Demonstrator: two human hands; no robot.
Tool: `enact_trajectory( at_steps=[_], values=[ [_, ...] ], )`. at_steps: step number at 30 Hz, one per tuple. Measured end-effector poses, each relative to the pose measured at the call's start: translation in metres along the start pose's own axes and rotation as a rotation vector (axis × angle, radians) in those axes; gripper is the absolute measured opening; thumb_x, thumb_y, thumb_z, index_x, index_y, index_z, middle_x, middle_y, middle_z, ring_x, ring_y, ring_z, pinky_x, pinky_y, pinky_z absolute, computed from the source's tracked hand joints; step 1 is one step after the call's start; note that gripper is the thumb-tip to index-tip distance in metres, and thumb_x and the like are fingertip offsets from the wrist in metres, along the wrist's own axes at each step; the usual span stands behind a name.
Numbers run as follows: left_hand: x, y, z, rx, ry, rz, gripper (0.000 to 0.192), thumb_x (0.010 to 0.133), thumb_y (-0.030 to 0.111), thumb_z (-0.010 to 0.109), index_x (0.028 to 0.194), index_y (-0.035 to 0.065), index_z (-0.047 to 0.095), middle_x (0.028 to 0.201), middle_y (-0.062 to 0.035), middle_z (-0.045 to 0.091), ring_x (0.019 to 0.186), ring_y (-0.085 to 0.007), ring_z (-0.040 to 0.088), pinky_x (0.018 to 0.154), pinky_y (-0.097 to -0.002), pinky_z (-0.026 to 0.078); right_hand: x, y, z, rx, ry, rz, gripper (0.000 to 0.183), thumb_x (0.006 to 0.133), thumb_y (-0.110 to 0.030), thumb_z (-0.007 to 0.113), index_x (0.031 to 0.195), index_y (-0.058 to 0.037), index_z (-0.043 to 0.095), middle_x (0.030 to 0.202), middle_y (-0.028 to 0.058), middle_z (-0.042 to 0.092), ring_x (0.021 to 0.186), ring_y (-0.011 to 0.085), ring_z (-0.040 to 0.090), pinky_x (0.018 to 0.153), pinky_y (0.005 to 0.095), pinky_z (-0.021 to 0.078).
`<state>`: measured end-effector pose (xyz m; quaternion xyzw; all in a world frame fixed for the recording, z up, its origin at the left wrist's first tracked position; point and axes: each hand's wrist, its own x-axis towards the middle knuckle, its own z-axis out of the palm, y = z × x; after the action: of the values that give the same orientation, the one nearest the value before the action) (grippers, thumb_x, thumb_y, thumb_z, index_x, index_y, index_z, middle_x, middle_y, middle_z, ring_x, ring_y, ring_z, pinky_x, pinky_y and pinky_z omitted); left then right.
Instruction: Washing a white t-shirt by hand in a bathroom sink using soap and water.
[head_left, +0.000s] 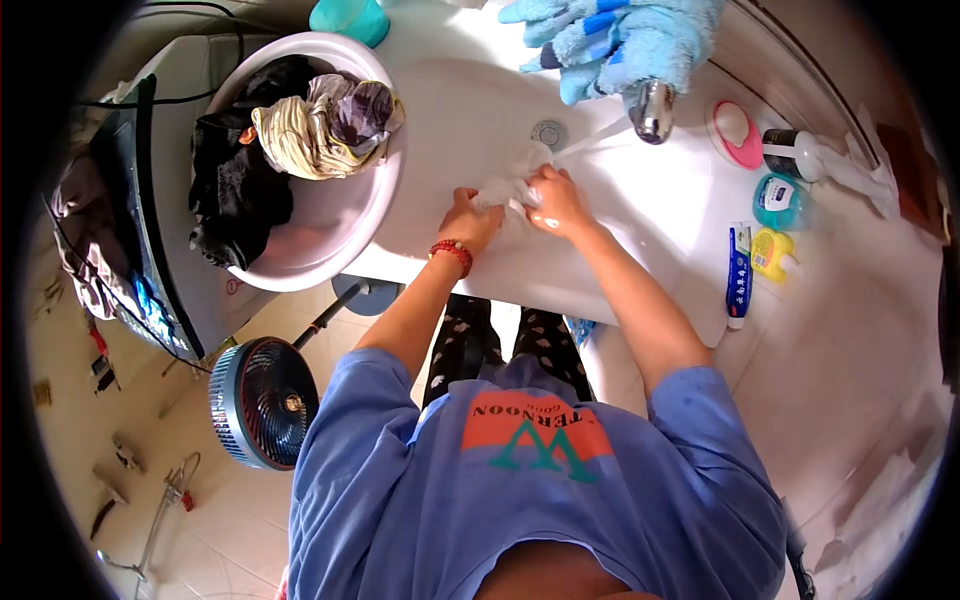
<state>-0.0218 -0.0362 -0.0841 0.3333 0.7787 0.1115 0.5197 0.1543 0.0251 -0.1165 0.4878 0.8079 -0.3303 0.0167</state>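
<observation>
A wet white cloth (501, 193) lies low in the white sink basin (465, 97), held between both hands. My left hand (471, 219), with a red beaded bracelet at the wrist, grips the cloth's left part. My right hand (556, 201) is closed on its right part, with some suds on the fingers. Just beyond the hands is the round metal drain (550, 133). Above and to the right, a chrome faucet (652, 112) carries a fluffy blue towel or gloves (637, 45); a thin stream of water seems to run below it.
At left, a pale plastic basin (300, 276) holds dark and striped clothes (330, 127). A teal object (351, 21) stands behind it. Along the right lie a pink soap dish (742, 154), several bottles (780, 201) and a toothpaste tube (739, 277). A fan (266, 403) stands at lower left.
</observation>
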Motion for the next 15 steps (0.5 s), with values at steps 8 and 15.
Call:
enact_trajectory(
  at_steps=[8, 15],
  values=[
    [-0.031, -0.003, 0.007, 0.202, 0.095, 0.307, 0.049, 0.085, 0.035, 0.06, 0.124, 0.0081, 0.044, 0.109, -0.0213, 0.059, 0.096, -0.0391, 0.06, 0.084, -0.0436, 0.048, -0.066, -0.002, -0.012, 0.015, 0.149, 0.284, 0.044, 0.078, -0.04, 0.065, 0.109, -0.0078, 0.065, 0.121, 0.0103, 0.052, 0.108, 0.0353, 0.052, 0.09, 0.0421, 0.044],
    [-0.028, 0.0, 0.008, -0.109, 0.252, 0.517, 0.049, 0.074, 0.017, 0.07, 0.119, 0.0103, 0.051, 0.103, -0.0145, 0.059, 0.092, -0.0333, 0.059, 0.078, -0.0376, 0.05, -0.069, 0.008, -0.051, 0.196, 0.577, 0.199, 0.027, 0.088, -0.022, 0.058, 0.113, -0.0125, 0.065, 0.119, 0.0107, 0.058, 0.103, 0.0311, 0.055, 0.09, 0.0374, 0.0429]
  ],
)
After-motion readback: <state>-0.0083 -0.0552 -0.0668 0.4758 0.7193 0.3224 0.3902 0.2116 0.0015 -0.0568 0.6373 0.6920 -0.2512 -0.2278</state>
